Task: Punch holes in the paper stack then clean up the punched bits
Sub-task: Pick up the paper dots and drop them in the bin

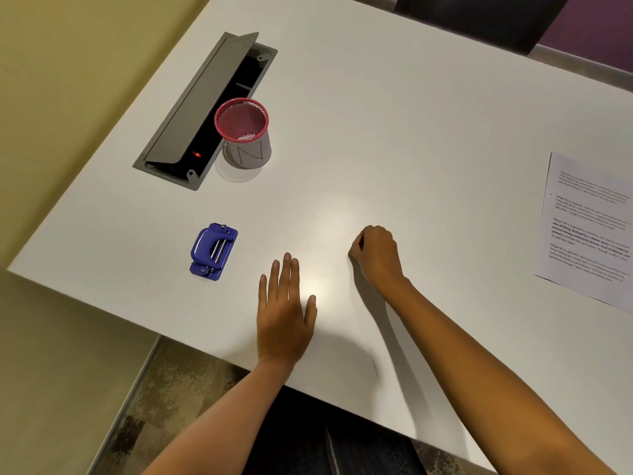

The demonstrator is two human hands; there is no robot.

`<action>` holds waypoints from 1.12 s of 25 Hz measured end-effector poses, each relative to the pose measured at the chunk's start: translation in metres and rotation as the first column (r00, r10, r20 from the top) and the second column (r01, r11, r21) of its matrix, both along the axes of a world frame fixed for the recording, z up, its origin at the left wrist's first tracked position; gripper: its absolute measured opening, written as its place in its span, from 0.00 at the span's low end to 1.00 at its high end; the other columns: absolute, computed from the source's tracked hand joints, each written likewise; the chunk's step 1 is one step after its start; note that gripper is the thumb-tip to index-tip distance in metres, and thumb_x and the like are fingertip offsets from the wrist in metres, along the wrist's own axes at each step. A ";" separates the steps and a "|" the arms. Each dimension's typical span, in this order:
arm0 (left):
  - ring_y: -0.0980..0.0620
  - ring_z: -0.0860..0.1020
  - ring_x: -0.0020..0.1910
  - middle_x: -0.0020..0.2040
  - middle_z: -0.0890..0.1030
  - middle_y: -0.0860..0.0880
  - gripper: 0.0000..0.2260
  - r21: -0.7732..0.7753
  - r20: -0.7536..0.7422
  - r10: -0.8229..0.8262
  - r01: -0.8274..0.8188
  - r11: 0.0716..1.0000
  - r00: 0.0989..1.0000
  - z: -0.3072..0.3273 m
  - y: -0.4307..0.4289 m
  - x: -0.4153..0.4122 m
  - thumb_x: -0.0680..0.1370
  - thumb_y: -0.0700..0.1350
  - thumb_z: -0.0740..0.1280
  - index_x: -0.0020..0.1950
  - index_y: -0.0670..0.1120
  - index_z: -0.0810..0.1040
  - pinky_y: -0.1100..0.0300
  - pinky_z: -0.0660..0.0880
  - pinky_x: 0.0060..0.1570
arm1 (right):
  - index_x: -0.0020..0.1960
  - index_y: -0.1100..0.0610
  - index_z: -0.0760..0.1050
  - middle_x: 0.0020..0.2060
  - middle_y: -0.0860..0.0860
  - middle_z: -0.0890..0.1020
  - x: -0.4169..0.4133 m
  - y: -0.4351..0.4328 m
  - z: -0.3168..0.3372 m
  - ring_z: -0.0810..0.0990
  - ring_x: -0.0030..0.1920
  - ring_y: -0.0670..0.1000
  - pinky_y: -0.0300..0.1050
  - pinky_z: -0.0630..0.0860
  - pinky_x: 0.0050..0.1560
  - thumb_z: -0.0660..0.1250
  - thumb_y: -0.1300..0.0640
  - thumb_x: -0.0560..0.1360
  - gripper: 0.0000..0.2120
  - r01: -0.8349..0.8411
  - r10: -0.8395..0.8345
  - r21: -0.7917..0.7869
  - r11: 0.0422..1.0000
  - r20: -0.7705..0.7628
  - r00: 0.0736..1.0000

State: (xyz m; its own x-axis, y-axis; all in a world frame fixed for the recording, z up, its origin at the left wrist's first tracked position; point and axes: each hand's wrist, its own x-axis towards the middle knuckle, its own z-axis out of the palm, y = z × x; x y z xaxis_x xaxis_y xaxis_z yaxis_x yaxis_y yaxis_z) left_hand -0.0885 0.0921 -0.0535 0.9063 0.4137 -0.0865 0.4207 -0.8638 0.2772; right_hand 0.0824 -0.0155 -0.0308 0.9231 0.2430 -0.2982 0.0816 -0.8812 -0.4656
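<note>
A blue hole punch (213, 251) lies on the white table (376, 132), left of my hands. The printed paper stack (585, 228) rests at the right edge, with small holes along its left margin. A red mesh cup (244, 132) stands further back and has white punched bits at its bottom. My left hand (286, 313) lies flat on the table, fingers extended, holding nothing. My right hand (376, 255) rests on the table with its fingers curled into a fist; whether anything is inside is hidden.
An open grey cable hatch (202, 108) is set into the table behind the cup, with a red light glowing inside. The table's near edge runs just under my forearms. A dark chair (479, 18) stands at the far side.
</note>
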 end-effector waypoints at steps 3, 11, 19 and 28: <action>0.48 0.55 0.79 0.79 0.56 0.47 0.30 0.001 -0.002 0.000 0.000 1.000 1.000 0.000 0.000 0.000 0.78 0.51 0.57 0.78 0.43 0.56 0.48 0.55 0.76 | 0.34 0.62 0.69 0.33 0.60 0.78 -0.002 -0.004 0.012 0.74 0.33 0.52 0.45 0.69 0.34 0.62 0.71 0.68 0.07 0.107 -0.098 0.145 0.984 -0.065 0.993; 0.48 0.55 0.79 0.79 0.57 0.47 0.30 -0.005 0.000 0.002 -0.002 1.000 1.000 0.000 0.000 0.000 0.78 0.52 0.56 0.78 0.43 0.56 0.49 0.54 0.77 | 0.44 0.61 0.74 0.36 0.59 0.84 -0.005 -0.039 0.020 0.82 0.36 0.56 0.51 0.79 0.47 0.65 0.68 0.69 0.05 0.647 -0.392 0.411 0.642 -0.549 0.738; 0.48 0.55 0.79 0.79 0.56 0.48 0.30 -0.092 0.064 0.002 0.004 0.996 0.998 0.001 0.002 -0.001 0.77 0.50 0.58 0.78 0.44 0.56 0.49 0.53 0.77 | 0.43 0.68 0.80 0.35 0.66 0.83 0.003 -0.008 0.052 0.83 0.32 0.58 0.51 0.84 0.39 0.68 0.70 0.72 0.02 0.452 -0.273 0.500 0.739 -0.392 0.879; 0.47 0.54 0.79 0.79 0.57 0.45 0.28 -0.020 0.136 -0.018 0.021 1.000 0.991 -0.006 0.003 -0.006 0.80 0.51 0.57 0.78 0.41 0.57 0.46 0.59 0.74 | 0.40 0.69 0.78 0.32 0.57 0.79 0.074 0.156 0.109 0.76 0.30 0.51 0.42 0.78 0.33 0.60 0.74 0.71 0.08 -0.094 0.030 0.558 0.825 0.123 0.992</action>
State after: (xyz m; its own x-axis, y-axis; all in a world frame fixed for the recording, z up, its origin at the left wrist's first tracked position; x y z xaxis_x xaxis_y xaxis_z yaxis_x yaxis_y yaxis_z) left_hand -0.0942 0.0946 -0.0596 0.9183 0.3949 0.0292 0.3609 -0.8649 0.3489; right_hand 0.1560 0.1407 0.0783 0.9181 0.3964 0.0047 0.2036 -0.4613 -0.8636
